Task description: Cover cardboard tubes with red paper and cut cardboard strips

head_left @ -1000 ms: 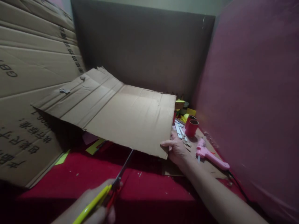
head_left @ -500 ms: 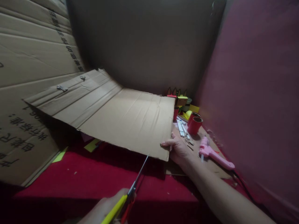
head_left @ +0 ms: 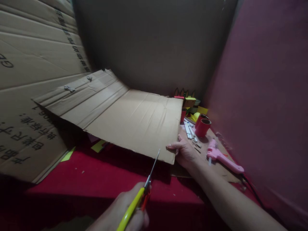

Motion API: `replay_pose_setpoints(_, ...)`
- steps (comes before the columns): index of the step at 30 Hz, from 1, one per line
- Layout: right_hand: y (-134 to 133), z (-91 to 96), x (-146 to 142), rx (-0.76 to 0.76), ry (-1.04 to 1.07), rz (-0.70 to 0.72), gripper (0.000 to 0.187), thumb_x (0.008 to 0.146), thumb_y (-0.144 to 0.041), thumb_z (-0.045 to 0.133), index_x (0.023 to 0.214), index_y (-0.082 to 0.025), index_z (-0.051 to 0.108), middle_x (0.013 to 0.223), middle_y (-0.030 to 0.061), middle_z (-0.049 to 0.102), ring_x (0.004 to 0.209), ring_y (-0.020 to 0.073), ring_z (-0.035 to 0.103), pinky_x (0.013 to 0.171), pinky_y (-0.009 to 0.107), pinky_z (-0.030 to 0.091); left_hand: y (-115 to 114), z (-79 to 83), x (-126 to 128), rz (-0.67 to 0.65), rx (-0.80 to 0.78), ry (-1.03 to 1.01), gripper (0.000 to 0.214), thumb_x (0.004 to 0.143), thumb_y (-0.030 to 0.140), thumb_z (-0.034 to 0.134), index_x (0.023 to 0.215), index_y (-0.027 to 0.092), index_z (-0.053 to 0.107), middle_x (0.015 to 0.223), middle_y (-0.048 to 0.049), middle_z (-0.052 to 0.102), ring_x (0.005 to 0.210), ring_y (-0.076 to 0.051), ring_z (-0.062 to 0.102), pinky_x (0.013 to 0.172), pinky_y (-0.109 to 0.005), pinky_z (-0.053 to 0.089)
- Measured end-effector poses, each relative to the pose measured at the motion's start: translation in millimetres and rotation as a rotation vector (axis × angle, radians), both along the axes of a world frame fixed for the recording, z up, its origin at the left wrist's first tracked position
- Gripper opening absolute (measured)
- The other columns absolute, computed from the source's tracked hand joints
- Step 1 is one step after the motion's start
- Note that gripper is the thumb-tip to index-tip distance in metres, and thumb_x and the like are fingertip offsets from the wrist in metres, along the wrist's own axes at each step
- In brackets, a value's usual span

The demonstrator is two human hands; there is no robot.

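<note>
A large creased cardboard sheet (head_left: 134, 118) hangs above the red surface (head_left: 101, 179), tilted up to the left. My right hand (head_left: 184, 153) grips its near right corner, thumb on top. My left hand (head_left: 131, 213) is closed round the yellow and red handles of a pair of scissors (head_left: 146, 186). The blades point up and away, and their tips meet the sheet's near edge a little left of my right hand.
A printed cardboard box wall (head_left: 36, 80) stands on the left, a dark panel (head_left: 154, 45) behind and a maroon panel (head_left: 264, 96) on the right. At the right lie a pink glue gun (head_left: 223, 158), red tubes (head_left: 203, 126), white sticks (head_left: 190, 131) and yellow paper scraps (head_left: 98, 146).
My left hand has carried the scissors to the right along the sheet's near edge, closer to my right hand. My right hand has kept its hold on the corner.
</note>
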State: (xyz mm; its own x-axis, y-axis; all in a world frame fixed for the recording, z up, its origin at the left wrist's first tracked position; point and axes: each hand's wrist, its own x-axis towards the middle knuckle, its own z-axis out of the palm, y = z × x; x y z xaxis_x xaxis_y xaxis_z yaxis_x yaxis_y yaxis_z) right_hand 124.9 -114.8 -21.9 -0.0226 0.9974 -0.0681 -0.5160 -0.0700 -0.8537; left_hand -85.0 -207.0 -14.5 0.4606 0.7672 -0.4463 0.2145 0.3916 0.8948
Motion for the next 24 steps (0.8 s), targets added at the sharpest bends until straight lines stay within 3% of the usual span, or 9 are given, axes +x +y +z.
replay_pose_setpoints(7, 2.1, -3.3, 1.6, 0.011, 0.013, 0.014, 0.056, 0.046, 0.002, 0.060, 0.095, -0.023, 0.052, 0.080, 0.0001, 0.068, 0.069, 0.0187, 0.063, 0.059, 0.029, 0.051, 3.1, -20.9, 9.2, -0.020, 0.045, 0.058, 0.037, 0.070, 0.037, 0.057, 0.103, 0.023, 0.049, 0.056, 0.0037, 0.060, 0.040, -0.013, 0.056, 0.039, -0.020, 0.040)
replay_pose_setpoints(14, 2.5, -4.1, 1.0, 0.008, 0.026, 0.010, 0.056, 0.045, 0.002, 0.061, 0.095, -0.022, 0.053, 0.083, -0.0006, 0.069, 0.071, 0.0182, 0.064, 0.063, 0.030, 0.051, 9.0, -28.1, 9.6, -0.096, 0.152, 0.161, 0.031, 0.074, 0.040, 0.052, 0.096, 0.019, 0.049, 0.052, 0.0041, 0.055, 0.039, -0.010, 0.049, 0.038, -0.019, 0.034)
replay_pose_setpoints(20, 2.5, -2.5, 1.7, -0.018, 0.015, 0.027, 0.053, 0.044, 0.001, 0.063, 0.092, -0.020, 0.056, 0.081, -0.0003, 0.069, 0.069, 0.0169, 0.064, 0.062, 0.028, 0.051, 10.2, -49.1, 8.6, -0.047, 0.334, 0.140, 0.027, 0.072, 0.042, 0.056, 0.087, 0.019, 0.052, 0.047, 0.0049, 0.050, 0.044, -0.009, 0.046, 0.043, -0.019, 0.035)
replay_pose_setpoints(24, 2.6, -3.7, 2.5, -0.011, -0.004, 0.029, 0.052, 0.045, 0.000, 0.063, 0.093, -0.020, 0.056, 0.081, 0.0007, 0.069, 0.069, 0.0176, 0.064, 0.061, 0.028, 0.050, 10.0, -57.3, 10.3, -0.014, 0.332, 0.102, 0.030, 0.076, 0.045, 0.053, 0.088, 0.018, 0.051, 0.046, 0.0058, 0.046, 0.041, -0.008, 0.040, 0.040, -0.019, 0.030)
